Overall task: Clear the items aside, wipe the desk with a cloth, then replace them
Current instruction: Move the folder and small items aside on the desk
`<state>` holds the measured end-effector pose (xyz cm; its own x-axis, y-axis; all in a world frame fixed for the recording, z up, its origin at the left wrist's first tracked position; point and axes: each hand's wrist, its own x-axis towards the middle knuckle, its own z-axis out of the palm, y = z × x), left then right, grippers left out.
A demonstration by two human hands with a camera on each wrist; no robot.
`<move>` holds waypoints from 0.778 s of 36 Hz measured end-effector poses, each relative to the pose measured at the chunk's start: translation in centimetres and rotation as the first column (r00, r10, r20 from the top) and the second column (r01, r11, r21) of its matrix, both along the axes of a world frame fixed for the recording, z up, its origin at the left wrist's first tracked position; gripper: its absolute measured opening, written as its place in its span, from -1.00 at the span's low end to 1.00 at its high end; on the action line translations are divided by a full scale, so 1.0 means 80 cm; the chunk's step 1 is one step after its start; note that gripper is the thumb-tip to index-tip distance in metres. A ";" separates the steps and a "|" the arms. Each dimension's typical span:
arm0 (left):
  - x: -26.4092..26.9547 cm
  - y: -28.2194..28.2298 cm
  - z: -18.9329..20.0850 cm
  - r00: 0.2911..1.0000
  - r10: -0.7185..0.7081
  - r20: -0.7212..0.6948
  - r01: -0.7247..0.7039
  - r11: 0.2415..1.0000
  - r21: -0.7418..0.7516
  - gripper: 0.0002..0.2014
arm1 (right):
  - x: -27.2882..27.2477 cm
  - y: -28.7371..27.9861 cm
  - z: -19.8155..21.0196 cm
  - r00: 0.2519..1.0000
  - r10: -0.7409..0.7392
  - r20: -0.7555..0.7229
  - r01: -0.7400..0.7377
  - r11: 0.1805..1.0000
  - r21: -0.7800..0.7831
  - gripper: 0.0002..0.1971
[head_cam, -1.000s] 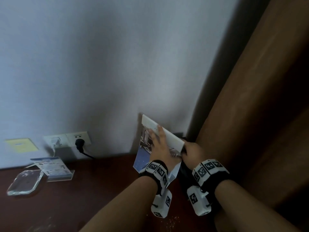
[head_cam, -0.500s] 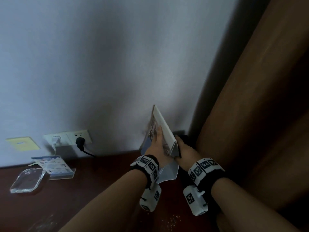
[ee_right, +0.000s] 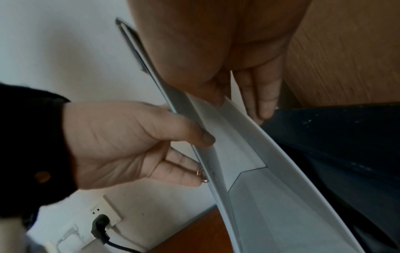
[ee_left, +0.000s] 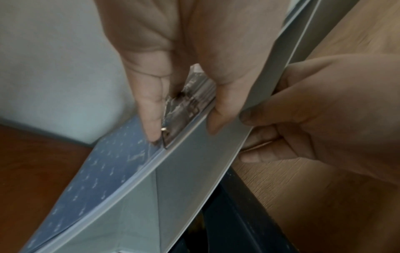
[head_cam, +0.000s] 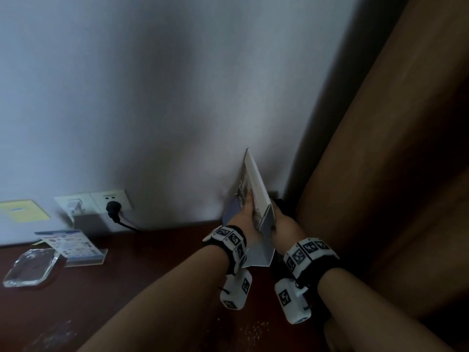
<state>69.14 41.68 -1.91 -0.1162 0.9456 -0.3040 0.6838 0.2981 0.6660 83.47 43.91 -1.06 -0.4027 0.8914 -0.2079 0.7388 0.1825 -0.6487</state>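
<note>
Far right corner of the desk (head_cam: 152,262), seen from above. A folded white card stand (head_cam: 256,184), with a printed picture on its left face, is held on edge between both hands; its long axis runs from near to far, the far tip raised toward the wall (head_cam: 177,97). The left hand (head_cam: 245,217) pinches the left panel, thumb on the white inner face and fingers (ee_left: 151,109) on the print. The right hand (head_cam: 284,224) lies against the right panel; its fingers are mostly hidden behind the card, so their grip cannot be told. The stand's near end is cut off by the wrists. At far left stand a leaflet holder (head_cam: 73,246) and a clear block (head_cam: 29,266).
</note>
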 end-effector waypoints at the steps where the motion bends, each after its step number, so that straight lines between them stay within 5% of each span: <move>1: 0.001 -0.001 0.002 1.000 -0.026 0.002 0.026 1.000 -0.003 0.34 | 0.000 0.001 0.000 1.000 -0.015 -0.024 0.014 1.000 -0.014 -0.42; 12: -0.003 -0.003 0.004 0.998 -0.051 -0.032 0.052 0.998 0.031 0.27 | -0.003 -0.015 0.006 0.996 -0.025 0.083 0.013 0.990 0.140 -0.83; 14: -0.004 -0.007 0.004 0.998 -0.058 -0.027 0.059 0.998 0.029 0.30 | -0.006 -0.018 0.007 0.997 -0.026 0.079 0.018 0.996 0.091 -0.75; 18: -0.010 -0.018 0.004 0.996 -0.071 -0.055 0.074 0.995 0.060 0.38 | -0.010 -0.016 0.001 0.999 -0.025 0.038 0.022 0.996 0.087 -0.22; 28: -0.015 -0.046 0.021 0.963 -0.098 -0.252 0.117 0.991 0.062 0.38 | -0.017 -0.061 0.012 0.988 -0.140 0.068 0.118 0.957 0.265 -0.06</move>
